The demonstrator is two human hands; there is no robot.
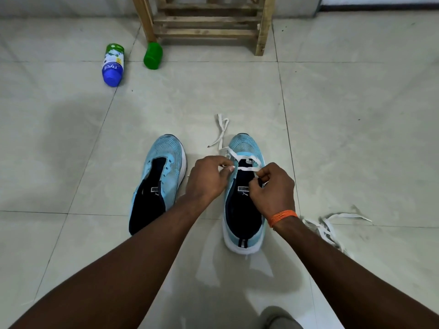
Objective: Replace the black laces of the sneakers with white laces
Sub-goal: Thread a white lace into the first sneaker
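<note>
Two light blue sneakers stand side by side on the tiled floor. The left sneaker (158,181) has no lace in it. The right sneaker (242,210) carries a white lace (247,160) threaded through its front eyelets, with a loose end trailing on the floor beyond the toe. My left hand (206,178) pinches the lace at the shoe's left side. My right hand (273,188) pinches the lace at the right eyelets; an orange thread band circles that wrist. A second white lace (325,225) lies bundled on the floor to the right.
A wooden stool frame (206,22) stands at the back. Next to its leg sits a green cap (153,55), and a blue and green bottle (112,65) lies on its side further left. A grey trouser knee (278,318) shows at the bottom edge.
</note>
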